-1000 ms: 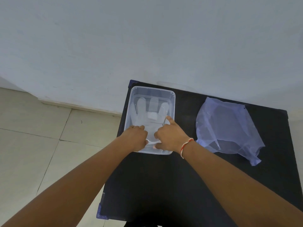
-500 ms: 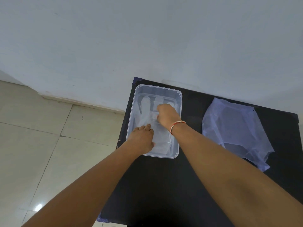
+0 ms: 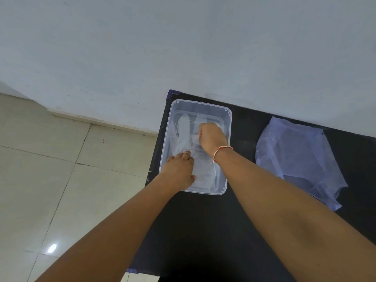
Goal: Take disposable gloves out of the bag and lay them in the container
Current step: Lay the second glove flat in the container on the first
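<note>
A clear plastic container (image 3: 228,127) stands at the far left of a black table (image 3: 203,231). A translucent disposable glove (image 3: 184,129) lies flat inside it, fingers pointing toward the wall. My left hand (image 3: 180,169) rests on the glove's cuff end, fingers extended and pressing it down. My right hand (image 3: 211,137) is deeper in the container with curled fingers pinching the glove near its middle. A crumpled pale blue plastic bag (image 3: 299,157) lies on the table to the right, apart from both hands.
A pale wall (image 3: 183,47) rises right behind the table. Tiled floor (image 3: 40,169) drops away beyond the table's left edge, close to the container. Bare black tabletop lies in front of the container and between it and the bag.
My right hand moved from the container's near end toward its far end, pinching the glove. My left hand stayed at the near end, its fingers now flatter on the glove.
</note>
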